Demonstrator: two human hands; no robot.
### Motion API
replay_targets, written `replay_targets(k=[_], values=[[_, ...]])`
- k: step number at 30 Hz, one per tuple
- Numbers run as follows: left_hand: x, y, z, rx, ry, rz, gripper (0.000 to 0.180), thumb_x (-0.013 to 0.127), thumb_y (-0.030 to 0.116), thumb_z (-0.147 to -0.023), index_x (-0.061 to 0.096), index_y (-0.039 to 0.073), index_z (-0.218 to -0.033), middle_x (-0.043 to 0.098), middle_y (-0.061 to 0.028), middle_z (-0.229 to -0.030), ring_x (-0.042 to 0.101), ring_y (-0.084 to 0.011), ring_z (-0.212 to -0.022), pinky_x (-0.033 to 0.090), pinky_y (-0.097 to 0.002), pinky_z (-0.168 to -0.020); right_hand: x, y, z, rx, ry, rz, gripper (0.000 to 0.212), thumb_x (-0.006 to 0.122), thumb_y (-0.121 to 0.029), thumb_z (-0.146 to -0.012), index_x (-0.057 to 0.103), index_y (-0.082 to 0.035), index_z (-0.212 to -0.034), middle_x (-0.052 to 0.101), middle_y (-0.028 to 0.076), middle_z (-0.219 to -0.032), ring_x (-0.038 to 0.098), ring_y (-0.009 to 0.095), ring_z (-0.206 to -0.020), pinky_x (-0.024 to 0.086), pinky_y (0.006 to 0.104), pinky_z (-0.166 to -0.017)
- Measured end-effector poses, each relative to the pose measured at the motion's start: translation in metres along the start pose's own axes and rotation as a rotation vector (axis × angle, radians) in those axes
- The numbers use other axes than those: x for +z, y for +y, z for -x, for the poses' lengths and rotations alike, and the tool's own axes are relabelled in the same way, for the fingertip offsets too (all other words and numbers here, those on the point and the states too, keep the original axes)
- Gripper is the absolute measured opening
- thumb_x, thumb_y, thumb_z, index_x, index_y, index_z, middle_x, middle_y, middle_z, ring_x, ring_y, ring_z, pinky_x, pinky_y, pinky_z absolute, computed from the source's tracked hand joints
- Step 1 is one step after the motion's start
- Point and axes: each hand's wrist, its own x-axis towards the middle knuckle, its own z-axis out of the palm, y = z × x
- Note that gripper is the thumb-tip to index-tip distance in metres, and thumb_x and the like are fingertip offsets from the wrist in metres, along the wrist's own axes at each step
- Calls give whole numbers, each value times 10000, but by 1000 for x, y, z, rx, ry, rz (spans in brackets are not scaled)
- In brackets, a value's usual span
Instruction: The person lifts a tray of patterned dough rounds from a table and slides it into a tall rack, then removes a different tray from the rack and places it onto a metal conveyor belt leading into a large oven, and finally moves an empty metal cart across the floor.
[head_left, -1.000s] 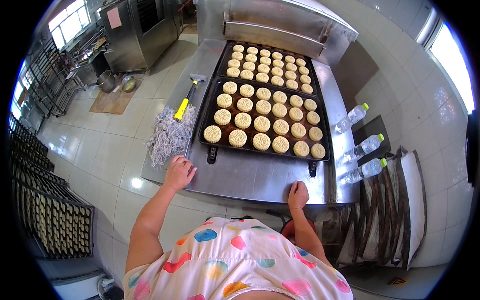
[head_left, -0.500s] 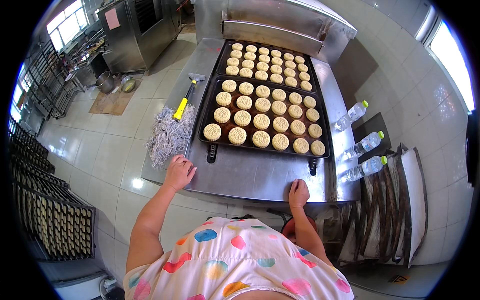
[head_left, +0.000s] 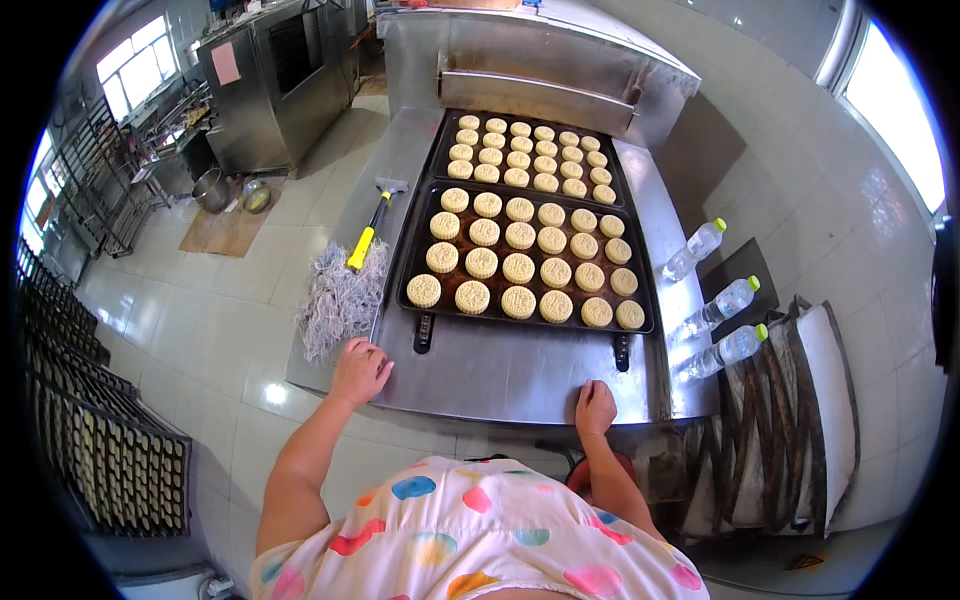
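Observation:
On the front left edge of the steel table (head_left: 510, 375) rests my left hand (head_left: 361, 372), thumb apart from the fingers, holding nothing. It lies just below a heap of whitish-grey shreds or strings (head_left: 342, 305). My right hand (head_left: 596, 407) sits closed on the front right edge; nothing shows in it. Beyond both hands lies a dark baking tray (head_left: 470, 315) with rows of round, pale, pattern-stamped pastries (head_left: 518, 268). A second dark tray (head_left: 617, 192) behind it carries more of these pastries (head_left: 519, 159). Neither hand touches the trays.
A yellow-and-black scraper (head_left: 364, 245) leans over the heap. Three clear bottles with yellow-green caps (head_left: 700, 248) stand along the right side. Behind the trays is a steel oven-like housing (head_left: 540, 85). Board-like panels (head_left: 825, 400) lean at right; racks with filled trays (head_left: 130, 470) stand at left.
The view has tilted slightly, so the table and trays appear lower in the picture. Both hands keep their places on the table edge.

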Motion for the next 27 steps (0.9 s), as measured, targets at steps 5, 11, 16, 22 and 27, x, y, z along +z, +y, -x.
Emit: replay_targets(k=[5,11,16,22,27], values=[[2,-2,1,17,-6,7,160,648,229,-757,615,73,-747,606,-76,-831,518,-297,-972,385,-395,-910,-1,0,-1,-8,21,-15,201,513,-207,-884,526,-45,-765,557,137,-730,542,341,-676,422,440,-603],[3,-2,1,11,10,7,160,655,229,-747,611,76,-737,601,-76,-817,520,-300,-963,389,-401,-905,0,0,0,-5,25,-3,185,523,-202,-878,527,-51,-770,555,132,-725,543,336,-673,423,437,-600],[1,0,0,38,32,-3,162,659,229,-744,605,77,-731,599,-72,-803,528,-289,-939,387,-404,-909,-1,1,0,-12,18,-14,174,523,-194,-877,522,-55,-772,553,132,-727,542,336,-671,424,433,-596],[-1,2,-1,45,34,-8,154,656,221,-748,601,79,-726,594,-66,-788,534,-269,-916,380,-400,-915,-1,1,1,-24,30,-20,169,520,-187,-877,518,-57,-769,545,131,-722,540,334,-668,425,430,-593],[-1,2,-1,43,26,1,158,653,221,-752,598,76,-721,593,-66,-785,536,-259,-907,377,-398,-919,-2,1,0,-19,15,-12,170,515,-187,-878,517,-56,-770,542,132,-721,539,333,-669,424,429,-593]])
